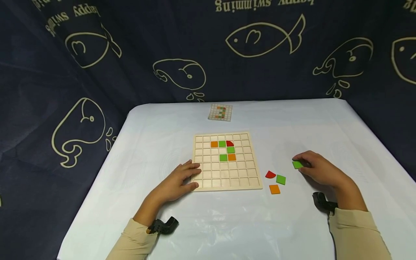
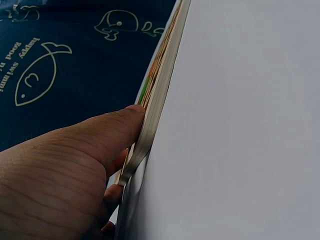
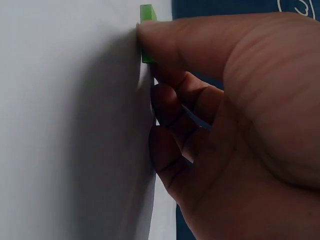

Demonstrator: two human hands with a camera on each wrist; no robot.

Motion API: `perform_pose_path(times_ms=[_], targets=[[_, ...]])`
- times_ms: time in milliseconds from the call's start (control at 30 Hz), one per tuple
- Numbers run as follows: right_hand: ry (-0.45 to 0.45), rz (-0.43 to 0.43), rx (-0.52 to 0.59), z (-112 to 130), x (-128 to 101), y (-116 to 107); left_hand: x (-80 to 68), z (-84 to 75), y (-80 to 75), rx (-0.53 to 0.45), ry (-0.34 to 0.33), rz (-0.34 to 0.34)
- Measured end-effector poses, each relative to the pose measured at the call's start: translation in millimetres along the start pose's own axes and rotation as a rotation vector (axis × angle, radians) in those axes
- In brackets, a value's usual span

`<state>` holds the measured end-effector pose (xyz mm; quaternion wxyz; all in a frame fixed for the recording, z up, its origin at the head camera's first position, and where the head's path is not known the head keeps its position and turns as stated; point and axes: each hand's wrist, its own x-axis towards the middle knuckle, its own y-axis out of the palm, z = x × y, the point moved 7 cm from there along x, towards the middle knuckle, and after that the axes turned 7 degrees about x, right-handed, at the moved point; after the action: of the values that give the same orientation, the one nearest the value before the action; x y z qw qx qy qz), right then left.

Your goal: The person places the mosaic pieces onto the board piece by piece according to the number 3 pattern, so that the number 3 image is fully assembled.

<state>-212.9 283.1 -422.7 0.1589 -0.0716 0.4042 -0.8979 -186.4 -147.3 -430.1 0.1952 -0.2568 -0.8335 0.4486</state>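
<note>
A wooden grid board (image 1: 224,173) lies on the white table, with several orange, green and red tiles set in its upper cells. My left hand (image 1: 177,182) rests at the board's left edge, fingertips over the rim; the left wrist view shows the thumb (image 2: 122,122) against its side. Right of the board, my right hand (image 1: 321,169) pinches a green square tile (image 1: 297,164) between thumb and fingers. In the right wrist view that tile (image 3: 146,12) stands on edge from the camera's angle, close to the white surface.
Between the board and my right hand lie a red quarter-circle tile (image 1: 270,174), a green square tile (image 1: 281,180) and an orange square tile (image 1: 274,189). Behind the board is a small card (image 1: 214,112) printed with a coloured grid pattern. A dark fish-print cloth (image 1: 260,76) hangs beyond the table.
</note>
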Motion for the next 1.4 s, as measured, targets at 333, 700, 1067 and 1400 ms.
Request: perform_pose_path(times_ms=[333,700,1067,1400], targets=[[-0.011,-0.011,-0.014,0,0,0,-0.2,0.1,0.1,0.001,0.002,-0.001],[0.038,-0.023,0.014,1,2,0,0.3,-2.4,-0.9,-0.004,0.009,-0.012],[0.040,-0.022,0.033,13,11,0,-0.9,-2.3,-2.0,-0.010,0.004,-0.015],[0.033,0.002,0.016,37,29,9,0.2,0.6,0.5,-0.013,-0.010,0.000]])
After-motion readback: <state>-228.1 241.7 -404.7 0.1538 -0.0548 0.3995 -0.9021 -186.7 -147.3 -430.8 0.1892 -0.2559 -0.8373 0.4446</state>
